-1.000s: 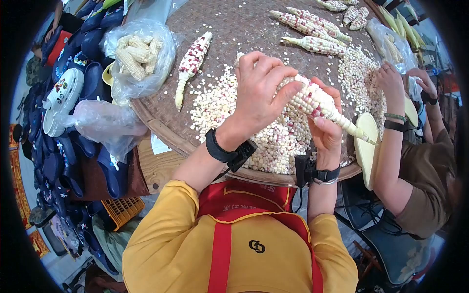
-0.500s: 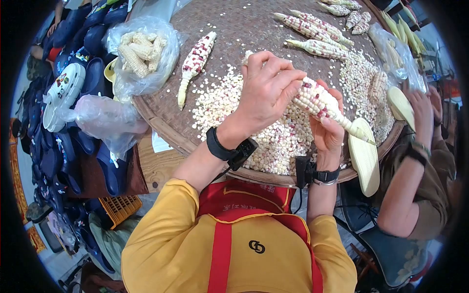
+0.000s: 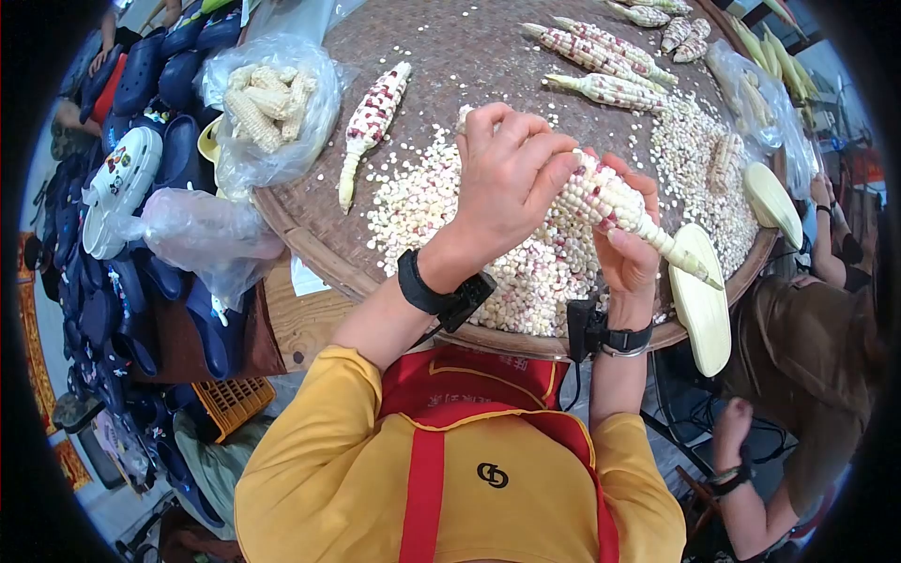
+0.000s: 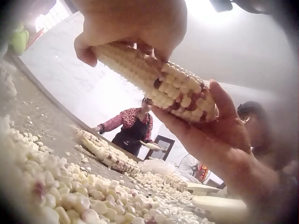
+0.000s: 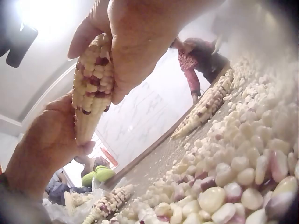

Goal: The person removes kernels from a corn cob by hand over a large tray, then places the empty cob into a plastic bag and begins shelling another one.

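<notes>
Both hands hold one ear of corn, speckled white and dark red, above the round woven tray. My left hand curls around its left end; in the left wrist view, that stretch of the cob is stripped of kernels. Thumb and fingers of my right hand grip the kernel-covered part from the other side, and the pale stem points down to the right. A heap of loose kernels lies beneath the hands. Another speckled ear rests on the tray to the left.
More ears lie at the tray's far side. A plastic bag of bare cobs sits at left, near dark blue clogs. At right are a pale sole-shaped piece on the rim, a second kernel heap and another person.
Both my hands stay around the ear with only small shifts. The person on the right has drawn their hands back from the tray, and the sole-shaped pieces at the rim have shifted.
</notes>
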